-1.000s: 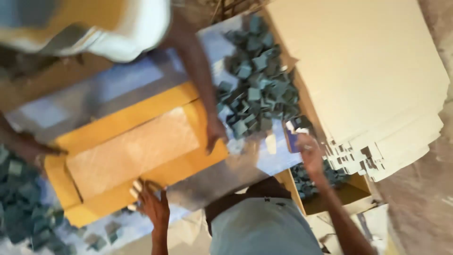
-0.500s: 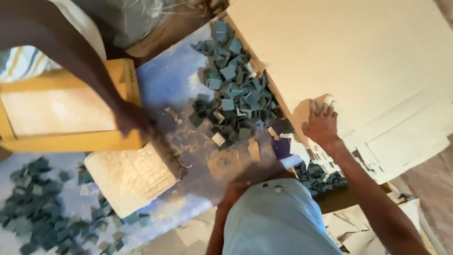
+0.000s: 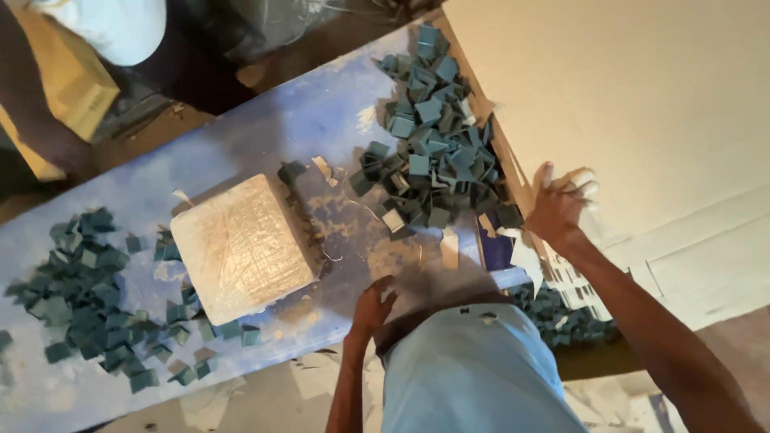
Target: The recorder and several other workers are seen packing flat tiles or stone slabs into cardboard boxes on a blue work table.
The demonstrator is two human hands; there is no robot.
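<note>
Fingers on your right hand point(image 3: 555, 207) are spreading flat on the stack of pale card sheets point(image 3: 642, 120), pinching nothing, with the sheets running off up and to the right. Your left hand point(image 3: 373, 309) is resting loosely curled on the near edge of the blue desk point(image 3: 265, 128), holding nothing, so it's nearer the pale wrapped block point(image 3: 241, 248). Green square pieces point(image 3: 429, 156) are piling between them. Another person's arm point(image 3: 32, 96) is getting cut off top left.

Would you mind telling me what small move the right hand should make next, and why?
Probably lift the top sheet: the right hand lies spread on the stack's edge, beside the tile pile, while the left hand rests on the table.
</note>
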